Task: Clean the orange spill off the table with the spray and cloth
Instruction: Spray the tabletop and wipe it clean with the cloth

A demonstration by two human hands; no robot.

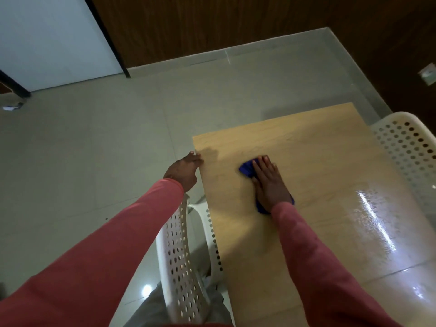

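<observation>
No orange residue shows on the wooden table [295, 232]; judge wiping nearly done. Your right hand [271, 182] presses flat, fingers straight, on the blue cloth [246, 169] mid-table. Your left hand [186, 171] grips the table's left edge. Spray bottle: not visible.

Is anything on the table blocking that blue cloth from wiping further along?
Nothing visible does. The right hand presses flat on the blue cloth, and the wooden table around it shows only bare surface and a wet sheen. The left hand rests on the table's left edge, clear of the cloth.
</observation>
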